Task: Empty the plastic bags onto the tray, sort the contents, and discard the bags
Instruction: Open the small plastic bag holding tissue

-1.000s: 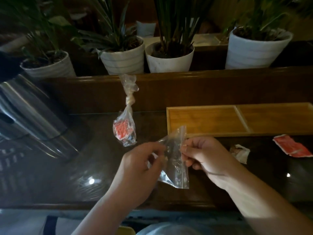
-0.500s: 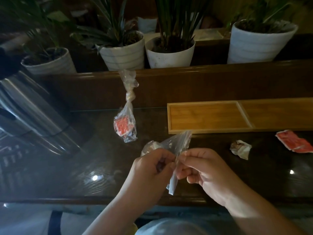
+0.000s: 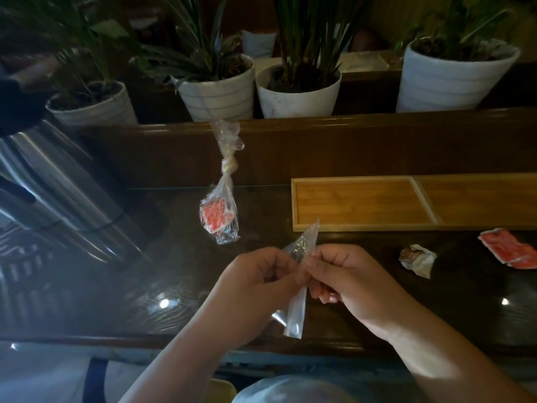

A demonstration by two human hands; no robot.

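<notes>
My left hand (image 3: 255, 283) and my right hand (image 3: 348, 280) pinch a clear plastic bag (image 3: 296, 312) between them over the dark table, near its front edge. The bag is folded narrow; one end sticks up above my fingers, the other hangs below. A second clear bag (image 3: 220, 210), knotted and holding a red packet, stands on the table behind my left hand. The wooden tray (image 3: 360, 226) with two compartments lies at the back right. A red packet (image 3: 508, 248) and a crumpled white packet (image 3: 418, 258) lie on the table in front of the tray.
A shiny metal kettle or pot (image 3: 58, 193) stands at the left. White plant pots (image 3: 218, 94) line the wooden ledge (image 3: 319, 123) behind the table. The table's front edge (image 3: 87, 338) runs just below my hands.
The bag was spread flat between my hands a second ago. Now it is folded into a narrow strip, and my hands have come closer together.
</notes>
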